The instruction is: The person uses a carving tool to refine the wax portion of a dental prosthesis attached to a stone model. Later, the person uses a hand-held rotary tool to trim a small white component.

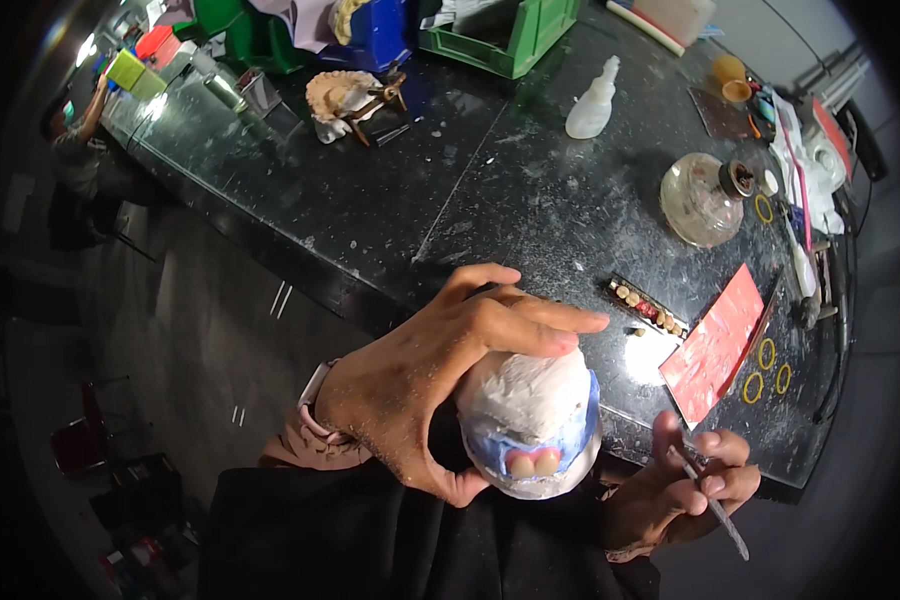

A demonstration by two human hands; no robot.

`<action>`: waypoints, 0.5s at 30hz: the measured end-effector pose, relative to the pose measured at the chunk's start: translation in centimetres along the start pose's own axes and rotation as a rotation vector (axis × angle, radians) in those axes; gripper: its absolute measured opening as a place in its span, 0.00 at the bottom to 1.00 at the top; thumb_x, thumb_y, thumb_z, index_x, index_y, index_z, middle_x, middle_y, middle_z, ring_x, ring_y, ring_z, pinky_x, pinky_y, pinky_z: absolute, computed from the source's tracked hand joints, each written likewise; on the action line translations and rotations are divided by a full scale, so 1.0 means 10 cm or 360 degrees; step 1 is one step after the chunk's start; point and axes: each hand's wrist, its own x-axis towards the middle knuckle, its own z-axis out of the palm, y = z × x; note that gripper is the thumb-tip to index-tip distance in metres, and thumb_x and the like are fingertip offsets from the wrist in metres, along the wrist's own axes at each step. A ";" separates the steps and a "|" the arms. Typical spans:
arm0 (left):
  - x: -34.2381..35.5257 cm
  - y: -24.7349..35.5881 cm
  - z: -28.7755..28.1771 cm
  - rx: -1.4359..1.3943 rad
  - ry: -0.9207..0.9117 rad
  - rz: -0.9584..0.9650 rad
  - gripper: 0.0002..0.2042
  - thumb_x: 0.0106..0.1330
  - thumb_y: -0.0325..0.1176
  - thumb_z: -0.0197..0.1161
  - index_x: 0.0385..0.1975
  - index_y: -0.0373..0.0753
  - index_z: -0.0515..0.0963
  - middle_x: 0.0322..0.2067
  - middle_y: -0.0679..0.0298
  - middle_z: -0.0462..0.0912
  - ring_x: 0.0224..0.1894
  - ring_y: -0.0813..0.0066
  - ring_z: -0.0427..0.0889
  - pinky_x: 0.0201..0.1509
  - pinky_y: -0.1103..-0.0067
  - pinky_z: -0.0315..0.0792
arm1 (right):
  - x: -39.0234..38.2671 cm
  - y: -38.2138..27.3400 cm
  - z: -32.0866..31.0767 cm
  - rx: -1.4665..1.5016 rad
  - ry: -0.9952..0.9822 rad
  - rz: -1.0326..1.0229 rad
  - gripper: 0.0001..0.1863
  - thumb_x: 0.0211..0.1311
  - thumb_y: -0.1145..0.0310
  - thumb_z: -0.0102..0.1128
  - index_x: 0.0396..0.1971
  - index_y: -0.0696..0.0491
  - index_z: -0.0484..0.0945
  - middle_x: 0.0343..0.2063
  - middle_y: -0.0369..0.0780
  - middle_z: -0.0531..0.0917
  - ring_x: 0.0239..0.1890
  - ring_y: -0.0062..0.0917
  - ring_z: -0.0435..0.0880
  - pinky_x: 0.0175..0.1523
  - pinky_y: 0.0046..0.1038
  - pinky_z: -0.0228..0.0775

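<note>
My left hand (pixel 400 395) grips a white plaster dental model (pixel 530 390), thumb at its lower edge and fingers over its top. Blue wax (pixel 577 437) runs around the model's side. Two front teeth (pixel 533 463) sit in pink wax at its front, facing me. Off to the right, my right hand (pixel 685 490) is closed on a thin metal carving tool (pixel 728 526), whose lower end points down and right, apart from the model. The palm side of the left fingers is partly hidden by the model.
On the black bench (pixel 370 210) lie a strip of artificial teeth (pixel 650 308), a red wax sheet (pixel 712 350) and yellow rings (pixel 754 388). Behind stand a glass spirit lamp (pixel 698 205), a white squeeze bottle (pixel 592 108), an articulator (pixel 385 95) and a green bin (pixel 515 50). Another person (pixel 80 150) is far left.
</note>
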 end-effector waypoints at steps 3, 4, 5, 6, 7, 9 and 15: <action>-0.02 0.00 0.01 -0.0082 0.0014 0.0018 0.36 0.41 0.40 0.72 0.51 0.43 0.60 0.51 0.39 0.72 0.50 0.59 0.76 0.64 0.64 0.43 | 0.05 0.07 -0.09 -0.0290 0.0093 -0.0034 0.16 0.63 0.66 0.51 0.32 0.56 0.54 0.35 0.44 0.66 0.38 0.32 0.82 0.46 0.36 0.81; -0.02 0.00 0.02 -0.0083 0.0025 0.0008 0.36 0.39 0.38 0.71 0.51 0.43 0.61 0.51 0.41 0.71 0.51 0.59 0.75 0.63 0.63 0.45 | 0.05 0.08 -0.11 -0.0402 0.0105 -0.0023 0.16 0.64 0.63 0.50 0.32 0.55 0.54 0.34 0.44 0.66 0.37 0.31 0.81 0.46 0.36 0.81; -0.02 -0.01 0.03 -0.0084 0.0033 0.0000 0.36 0.38 0.36 0.70 0.51 0.43 0.61 0.52 0.43 0.71 0.51 0.60 0.75 0.62 0.62 0.48 | 0.05 0.09 -0.11 -0.0487 0.0119 0.0016 0.16 0.65 0.61 0.47 0.32 0.55 0.53 0.33 0.46 0.68 0.36 0.31 0.82 0.45 0.35 0.81; -0.03 -0.01 0.04 -0.0087 0.0040 -0.0008 0.37 0.36 0.34 0.68 0.52 0.43 0.61 0.53 0.45 0.71 0.52 0.60 0.74 0.62 0.61 0.50 | 0.05 0.08 -0.11 -0.0526 0.0108 0.0042 0.16 0.65 0.61 0.47 0.32 0.55 0.53 0.33 0.46 0.68 0.36 0.31 0.82 0.45 0.35 0.81; -0.03 -0.01 0.04 -0.0097 0.0040 0.0001 0.37 0.36 0.34 0.68 0.52 0.43 0.61 0.53 0.45 0.71 0.52 0.60 0.74 0.62 0.61 0.50 | 0.05 0.08 -0.10 -0.0474 0.0084 0.0051 0.15 0.66 0.61 0.45 0.33 0.54 0.52 0.32 0.47 0.70 0.35 0.32 0.82 0.44 0.35 0.82; -0.03 -0.02 0.03 -0.0084 -0.0015 0.0024 0.45 0.27 0.34 0.68 0.57 0.37 0.60 0.54 0.52 0.67 0.55 0.58 0.67 0.60 0.65 0.52 | 0.04 0.04 -0.05 -0.0425 0.0122 0.0108 0.15 0.67 0.60 0.42 0.33 0.53 0.51 0.29 0.50 0.76 0.34 0.36 0.84 0.43 0.35 0.82; -0.05 -0.02 0.03 -0.0060 0.0008 0.0007 0.39 0.33 0.32 0.64 0.54 0.37 0.61 0.50 0.47 0.70 0.51 0.58 0.71 0.58 0.66 0.58 | -0.05 -0.03 0.04 -0.0730 0.0286 0.0306 0.17 0.66 0.53 0.42 0.36 0.53 0.55 0.32 0.42 0.70 0.36 0.29 0.81 0.46 0.31 0.80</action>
